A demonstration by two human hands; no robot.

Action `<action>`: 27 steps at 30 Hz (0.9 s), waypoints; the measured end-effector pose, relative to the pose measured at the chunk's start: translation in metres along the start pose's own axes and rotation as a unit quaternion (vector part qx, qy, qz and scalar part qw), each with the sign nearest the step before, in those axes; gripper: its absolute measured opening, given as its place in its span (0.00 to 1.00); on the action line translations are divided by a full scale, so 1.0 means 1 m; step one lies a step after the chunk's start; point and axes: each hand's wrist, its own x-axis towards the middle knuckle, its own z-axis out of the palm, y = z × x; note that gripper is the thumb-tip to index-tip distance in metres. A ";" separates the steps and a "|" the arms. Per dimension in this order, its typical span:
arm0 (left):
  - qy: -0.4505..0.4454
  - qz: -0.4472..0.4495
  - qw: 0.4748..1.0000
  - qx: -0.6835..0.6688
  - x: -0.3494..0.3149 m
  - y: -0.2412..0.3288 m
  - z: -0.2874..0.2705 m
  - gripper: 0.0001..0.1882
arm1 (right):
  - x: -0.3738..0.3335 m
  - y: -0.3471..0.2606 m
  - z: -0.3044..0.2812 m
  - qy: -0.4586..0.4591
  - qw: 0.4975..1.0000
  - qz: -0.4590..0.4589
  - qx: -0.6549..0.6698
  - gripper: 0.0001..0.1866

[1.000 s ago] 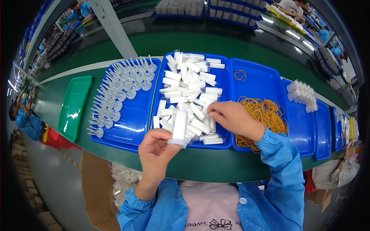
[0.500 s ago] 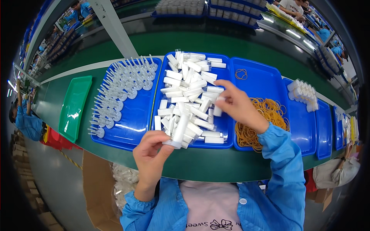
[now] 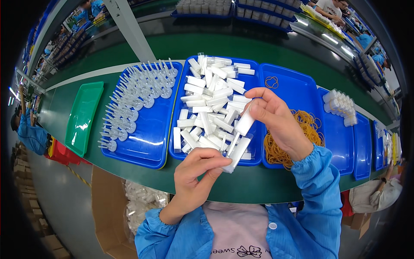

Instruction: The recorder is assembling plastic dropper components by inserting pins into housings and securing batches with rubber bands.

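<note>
While left hand (image 3: 192, 181) pinches clear base (image 3: 227, 168), right hand (image 3: 283, 123) pinches white block (image 3: 245, 124) just above, seemingly keeping facing ends free.

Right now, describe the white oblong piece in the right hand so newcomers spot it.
On the dark green table, find the blue plastic tray of white blocks. Toward its right side, a bare right hand pinches the white oblong piece. Unlike its heaped neighbours, it is gripped between thumb and fingers.
</note>
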 end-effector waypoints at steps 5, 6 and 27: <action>-0.019 0.008 1.000 0.017 0.000 0.002 -0.002 0.13 | -0.001 0.001 -0.003 -0.025 1.000 -0.002 -0.003 0.15; -0.026 0.009 0.999 0.027 -0.001 0.004 -0.004 0.13 | -0.002 -0.001 -0.002 -0.029 1.000 0.002 -0.001 0.14; 0.117 -0.101 0.976 -0.154 -0.003 -0.018 -0.018 0.11 | 0.011 0.020 0.009 -0.006 0.936 -0.155 -0.315 0.12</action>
